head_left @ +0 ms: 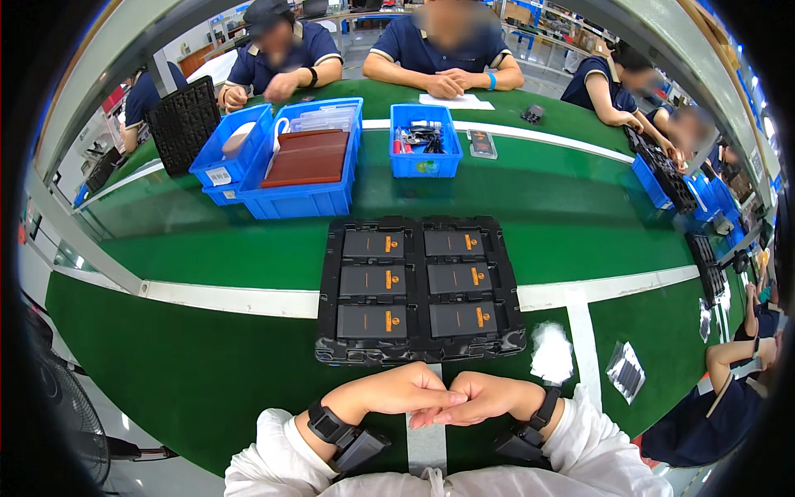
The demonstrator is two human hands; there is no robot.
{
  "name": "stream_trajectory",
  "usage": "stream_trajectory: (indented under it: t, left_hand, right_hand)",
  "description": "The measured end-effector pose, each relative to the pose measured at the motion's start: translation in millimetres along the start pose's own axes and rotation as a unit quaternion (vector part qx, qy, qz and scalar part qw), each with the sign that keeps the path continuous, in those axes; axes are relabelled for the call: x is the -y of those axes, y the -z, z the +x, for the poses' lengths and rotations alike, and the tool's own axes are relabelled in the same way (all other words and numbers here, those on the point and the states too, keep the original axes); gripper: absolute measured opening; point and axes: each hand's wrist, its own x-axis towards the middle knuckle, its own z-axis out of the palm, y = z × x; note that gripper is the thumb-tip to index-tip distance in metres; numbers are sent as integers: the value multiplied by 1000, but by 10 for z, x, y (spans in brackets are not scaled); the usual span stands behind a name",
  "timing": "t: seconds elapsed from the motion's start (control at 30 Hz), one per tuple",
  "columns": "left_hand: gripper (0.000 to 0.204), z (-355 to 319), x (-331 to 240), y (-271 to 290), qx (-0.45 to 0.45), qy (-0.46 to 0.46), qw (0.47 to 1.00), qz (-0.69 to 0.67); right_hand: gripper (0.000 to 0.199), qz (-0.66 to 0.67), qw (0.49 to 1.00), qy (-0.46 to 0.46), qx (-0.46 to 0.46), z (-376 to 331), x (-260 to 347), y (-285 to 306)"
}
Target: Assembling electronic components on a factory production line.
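My left hand (pixel 404 389) and my right hand (pixel 489 396) meet in front of my body, at the near edge of the green table. Both are closed, fingers curled and pressed against each other, and no object shows between them. Just beyond them lies a black plastic tray (pixel 416 344). Its two columns of pockets hold several flat dark boxes (pixel 373 321) with orange marks. Neither hand touches the tray. A black strap with a small black device sits on each wrist. To the right of the tray is a pile of white, shiny plastic (pixel 551 352).
A clear bag of dark strips (pixel 627 373) lies at the right. Farther off stand a blue bin with a brown folder (pixel 306 159), a small blue bin (pixel 425 166) of loose items and a flat clear case (pixel 482 144). Co-workers sit across and along the table.
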Motion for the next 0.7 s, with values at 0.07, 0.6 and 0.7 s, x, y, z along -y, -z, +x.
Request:
stream_trajectory:
  t: [0.07, 0.6, 0.7]
  left_hand:
    - [48, 1, -6, 3, 3, -2, 1000, -5]
    - [44, 10, 12, 0, 10, 17, 1000, -19]
    - [44, 22, 4, -4, 13, 17, 1000, -18]
  right_hand:
    - [39, 14, 1000, 0, 7, 6, 16, -6]
    - [23, -2, 1000, -8, 18, -16, 22, 3]
    - [23, 1, 1000, -10, 14, -31, 16, 8]
